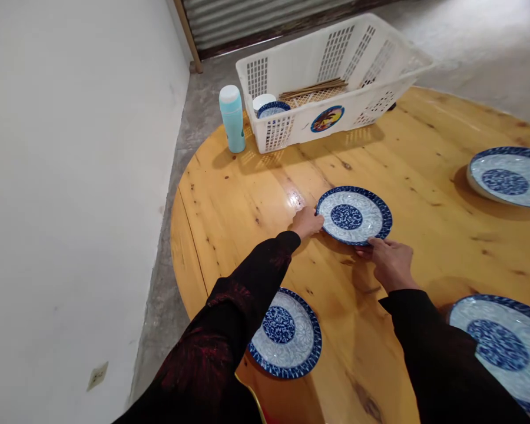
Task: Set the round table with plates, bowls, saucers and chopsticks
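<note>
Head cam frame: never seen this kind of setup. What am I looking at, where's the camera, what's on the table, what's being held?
There is no machine here. A person wears one camera on the head, looking forward and down at their own two hands, both in dark sleeves.

The surface is a round wooden table. The left hand and the right hand touch opposite edges of a blue-and-white plate that lies flat on the wood. Whether they grip it or only touch it is unclear.

Three more patterned plates lie around: one near the left sleeve, one at lower right, one at far right. Further back stand a white plastic basket holding small bowls and chopsticks, and a turquoise bottle beside it.
</note>
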Demonstrator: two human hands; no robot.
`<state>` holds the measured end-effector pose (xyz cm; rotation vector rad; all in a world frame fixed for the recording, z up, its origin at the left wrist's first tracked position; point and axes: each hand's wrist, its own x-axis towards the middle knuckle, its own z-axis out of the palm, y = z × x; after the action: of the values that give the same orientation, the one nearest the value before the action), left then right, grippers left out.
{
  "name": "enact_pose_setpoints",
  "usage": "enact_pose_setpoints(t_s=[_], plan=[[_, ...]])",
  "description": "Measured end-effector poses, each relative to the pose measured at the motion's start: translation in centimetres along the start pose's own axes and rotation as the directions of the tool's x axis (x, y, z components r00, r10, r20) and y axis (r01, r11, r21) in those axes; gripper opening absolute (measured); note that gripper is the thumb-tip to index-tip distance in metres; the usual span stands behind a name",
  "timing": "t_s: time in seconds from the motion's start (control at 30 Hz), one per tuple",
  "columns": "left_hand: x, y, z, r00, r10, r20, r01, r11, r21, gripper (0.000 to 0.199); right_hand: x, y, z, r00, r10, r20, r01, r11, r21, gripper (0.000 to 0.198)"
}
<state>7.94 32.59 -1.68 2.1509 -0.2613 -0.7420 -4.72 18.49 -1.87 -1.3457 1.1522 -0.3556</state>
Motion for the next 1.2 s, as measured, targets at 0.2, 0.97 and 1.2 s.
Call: enact_pose_setpoints(t_s=[0.2,0.97,1.2], plan=[[-4.9,-4.6,-4.4,0.994,-0.072,0.08,0.081,0.99,-0.115,0.016,-7.7,0.5,1.8,0.996,0.093,0.015,-0.092,0.994,-0.053,0.017],[-27.9,-27.2,-27.2,0.997,0.063,0.039,-0.05,0.96,-0.276,0.032,-41.4,11.0,16.2,0.98,0.031,0.198,-0.03,1.0,-0.009,0.046],[-25.8,-26.1,-28.1,0.997,0.075,-0.007,-0.075,0.977,-0.198,0.035,-39.3,10.2,17.7,0.98,0.041,0.194,-0.055,0.996,0.068,0.044]])
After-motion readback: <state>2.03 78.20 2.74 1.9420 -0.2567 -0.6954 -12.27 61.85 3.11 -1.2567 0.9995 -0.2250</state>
